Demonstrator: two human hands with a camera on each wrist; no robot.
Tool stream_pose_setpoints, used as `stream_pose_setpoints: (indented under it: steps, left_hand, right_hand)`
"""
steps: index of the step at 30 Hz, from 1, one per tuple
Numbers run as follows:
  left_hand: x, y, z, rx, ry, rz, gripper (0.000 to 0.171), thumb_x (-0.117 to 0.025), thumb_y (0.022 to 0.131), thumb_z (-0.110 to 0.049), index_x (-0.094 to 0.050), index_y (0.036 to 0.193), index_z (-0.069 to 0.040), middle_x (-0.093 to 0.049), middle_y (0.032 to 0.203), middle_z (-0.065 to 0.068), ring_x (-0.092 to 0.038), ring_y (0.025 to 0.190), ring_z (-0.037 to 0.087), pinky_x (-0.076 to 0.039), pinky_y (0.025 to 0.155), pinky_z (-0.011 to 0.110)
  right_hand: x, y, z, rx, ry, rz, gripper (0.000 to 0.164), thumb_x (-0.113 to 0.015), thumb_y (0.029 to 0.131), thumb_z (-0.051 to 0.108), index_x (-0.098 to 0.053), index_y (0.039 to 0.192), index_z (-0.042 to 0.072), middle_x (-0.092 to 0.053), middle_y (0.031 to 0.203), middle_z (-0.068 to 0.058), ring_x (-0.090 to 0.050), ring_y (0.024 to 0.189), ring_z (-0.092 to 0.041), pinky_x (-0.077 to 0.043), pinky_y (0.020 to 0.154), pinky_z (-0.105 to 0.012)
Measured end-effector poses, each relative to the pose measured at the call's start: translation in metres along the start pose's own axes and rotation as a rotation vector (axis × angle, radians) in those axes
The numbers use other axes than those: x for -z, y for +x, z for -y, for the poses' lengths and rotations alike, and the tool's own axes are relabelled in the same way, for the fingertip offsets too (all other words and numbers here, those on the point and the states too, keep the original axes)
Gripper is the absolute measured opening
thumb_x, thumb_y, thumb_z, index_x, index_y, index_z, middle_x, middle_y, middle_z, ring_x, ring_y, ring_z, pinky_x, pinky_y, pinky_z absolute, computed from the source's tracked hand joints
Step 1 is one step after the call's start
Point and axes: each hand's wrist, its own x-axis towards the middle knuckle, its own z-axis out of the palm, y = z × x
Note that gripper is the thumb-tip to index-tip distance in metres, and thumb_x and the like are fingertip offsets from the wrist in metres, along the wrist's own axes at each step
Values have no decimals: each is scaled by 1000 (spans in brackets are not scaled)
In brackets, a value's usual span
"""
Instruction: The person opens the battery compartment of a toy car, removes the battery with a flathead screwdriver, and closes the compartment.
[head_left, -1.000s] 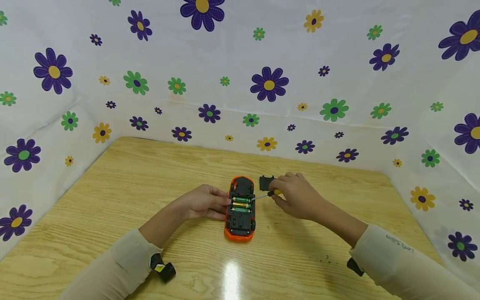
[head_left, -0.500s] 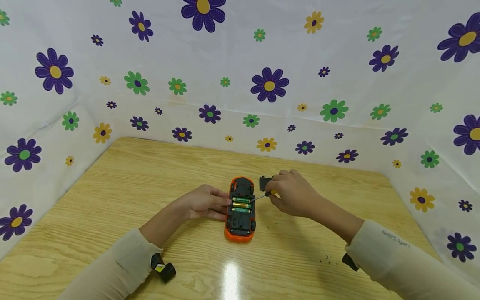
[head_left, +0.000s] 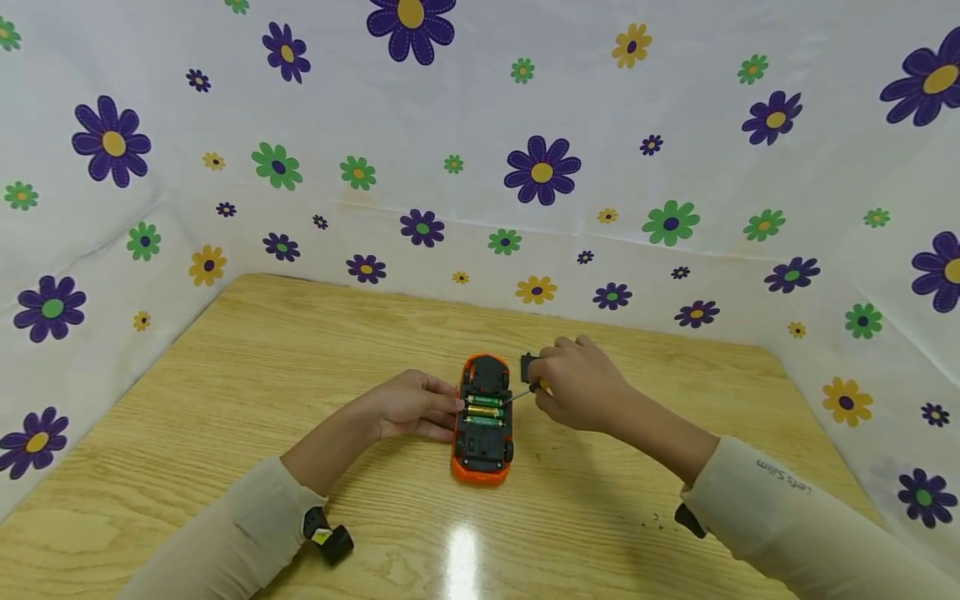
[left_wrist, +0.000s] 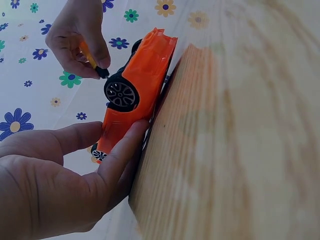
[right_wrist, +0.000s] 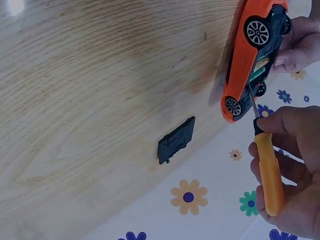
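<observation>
An orange toy car point(head_left: 480, 477) lies upside down on the table, its black underside facing up. Several green and gold batteries point(head_left: 483, 412) sit side by side in its open battery compartment. My left hand point(head_left: 408, 407) holds the car's left side, thumb at the upper edge and fingers along the orange body point(left_wrist: 142, 65). In my right hand point(head_left: 581, 385) is a screwdriver point(right_wrist: 270, 172) with a yellow handle, gripped between thumb and curled fingers. Its thin metal shaft point(right_wrist: 254, 104) slants down to the right-hand end of the batteries.
A black battery cover point(right_wrist: 176, 140) lies on the wooden table point(head_left: 337, 333) just beyond the car, partly behind my right hand in the head view. Small dark specks point(head_left: 657, 521) lie at the front right. A flower-patterned white sheet point(head_left: 420, 100) stands around the table.
My right hand has shifted slightly left, toward the car, and the screwdriver handle has tilted up, its tip staying at the battery ends. My left hand and the car keep their place.
</observation>
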Motion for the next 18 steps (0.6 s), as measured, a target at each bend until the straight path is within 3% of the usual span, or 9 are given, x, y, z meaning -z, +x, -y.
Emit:
stream_pose_setpoints:
  steps: [11, 18]
  left_hand:
    - [0, 0, 1, -2, 6, -3, 36, -60, 103, -2, -52, 136, 11, -67, 119, 24, -71, 101, 30, -61, 91, 47]
    - [-2, -1, 0, -5, 13, -7, 34, -59, 103, -2, -53, 134, 10, -68, 118, 24, -72, 101, 30, -62, 90, 46]
  right_hand:
    - [5, 6, 6, 33, -72, 9, 13, -72, 86, 7, -80, 92, 14, -72, 89, 0, -57, 78, -21, -44, 67, -34]
    - [8, 15, 12, 82, -212, 33, 11, -72, 87, 8, -73, 81, 17, -64, 77, 3, -45, 68, -19, -34, 64, -33]
